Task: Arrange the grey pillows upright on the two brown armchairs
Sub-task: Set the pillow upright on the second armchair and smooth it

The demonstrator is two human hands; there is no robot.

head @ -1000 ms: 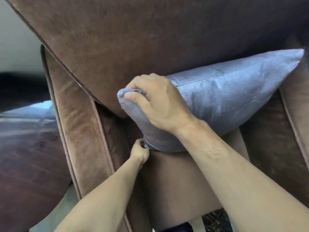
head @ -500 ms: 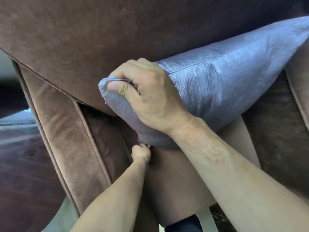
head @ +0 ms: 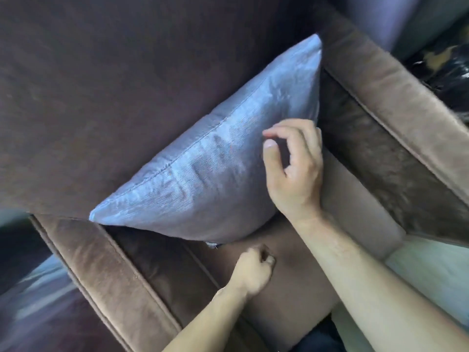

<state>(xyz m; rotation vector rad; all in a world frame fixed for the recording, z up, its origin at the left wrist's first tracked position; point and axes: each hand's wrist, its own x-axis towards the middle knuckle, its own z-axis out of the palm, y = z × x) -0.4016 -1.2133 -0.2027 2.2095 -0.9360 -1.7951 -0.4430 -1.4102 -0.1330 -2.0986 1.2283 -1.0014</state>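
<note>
A shiny grey pillow [head: 215, 171] leans against the backrest of a brown armchair [head: 127, 85], its lower edge on the seat cushion [head: 299, 265]. My right hand [head: 294, 168] hovers in front of the pillow's right part, fingers curled and apart, holding nothing. My left hand [head: 253, 271] is over the seat just below the pillow's bottom corner, fingers curled into a loose fist with nothing visible in them. Only one armchair and one pillow are in view.
The chair's left armrest [head: 106, 280] and right armrest [head: 396, 97] flank the seat. Dark glossy floor [head: 33, 313] lies to the left. A dark, shiny object [head: 446, 69] sits beyond the right armrest. Pale floor [head: 431, 270] shows at the right.
My right hand let go of the pillow's left corner and moved to its right side. My left hand released the bottom corner and drew back. The view rotated.
</note>
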